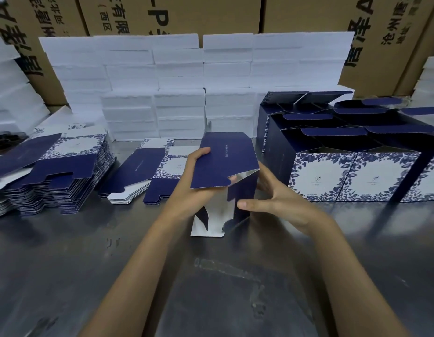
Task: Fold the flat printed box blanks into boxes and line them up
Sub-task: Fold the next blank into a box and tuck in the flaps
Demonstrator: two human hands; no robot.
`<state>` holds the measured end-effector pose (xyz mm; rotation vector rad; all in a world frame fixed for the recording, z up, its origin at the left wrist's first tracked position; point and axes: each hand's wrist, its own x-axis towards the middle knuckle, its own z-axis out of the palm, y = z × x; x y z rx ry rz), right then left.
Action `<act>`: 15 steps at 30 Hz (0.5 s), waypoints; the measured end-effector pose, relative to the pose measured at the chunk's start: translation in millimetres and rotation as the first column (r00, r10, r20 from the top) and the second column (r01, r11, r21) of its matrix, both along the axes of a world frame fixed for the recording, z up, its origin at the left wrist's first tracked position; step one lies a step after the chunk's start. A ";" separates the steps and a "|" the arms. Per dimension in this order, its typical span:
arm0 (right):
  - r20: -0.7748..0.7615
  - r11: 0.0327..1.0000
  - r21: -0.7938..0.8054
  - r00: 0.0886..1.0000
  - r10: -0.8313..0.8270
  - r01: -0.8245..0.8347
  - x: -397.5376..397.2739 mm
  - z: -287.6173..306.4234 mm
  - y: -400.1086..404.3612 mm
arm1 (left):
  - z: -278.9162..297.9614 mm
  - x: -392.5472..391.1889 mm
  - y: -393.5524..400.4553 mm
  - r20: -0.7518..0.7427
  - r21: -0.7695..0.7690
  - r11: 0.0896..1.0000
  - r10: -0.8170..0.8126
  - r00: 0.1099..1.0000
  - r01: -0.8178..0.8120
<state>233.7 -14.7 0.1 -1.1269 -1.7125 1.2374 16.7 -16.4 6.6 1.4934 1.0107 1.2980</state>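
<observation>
While both bare forearms reach in from the bottom edge over the dull metal tabletop (65, 276), the hands meet at centre on a half-folded box blank (225, 166), which stands on the table w/ its white inner side showing at the bottom flap and its navy outer panel tilted up toward the camera. Left hand (189, 181) grips the navy panel from the left side, thumb on top near the upper edge, fingers curled under it. Right hand (274, 198) has its thumb stretched to the box's lower navy side wall and touching it; the fingers go behind the box, so can't tell how tightly they hold, but the hand does clasp the box from the right. Just left of the hands lies a short stack of flat blanks (148, 176), navy w/ blue-and-white floral print, and further left a much taller stack of flat blanks (53, 176), fanned at the edges. To the right, near the right hand, folded boxes (357, 171) stand in rows, floral faces toward the camera, top flaps open. Behind everything, approx. mid-table, a wall of white foam blocks (177, 86) is piled several layers high, w/ more foam at far left and far right. Farthest back stand brown corrugated cartons (186, 13) printed w/ large black Chinese characters.
</observation>
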 end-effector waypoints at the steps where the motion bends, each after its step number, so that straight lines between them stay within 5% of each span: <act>1: 0.002 0.999 0.008 0.999 -0.035 0.035 -1.2 -2.2 1.9 | -0.5 0.7 0.9 -0.009 0.000 1.000 -0.012 1.000 0.012; 9: 0.088 0.957 0.126 0.958 -0.272 0.260 -11.4 -13.5 8.0 | 1.7 -1.5 5.8 0.007 0.013 0.999 0.029 1.000 -0.030; 15: 0.331 0.915 0.230 0.858 -0.394 0.331 -11.2 -13.3 9.9 | -0.1 -4.8 5.1 -0.133 0.218 0.970 0.139 0.981 -0.108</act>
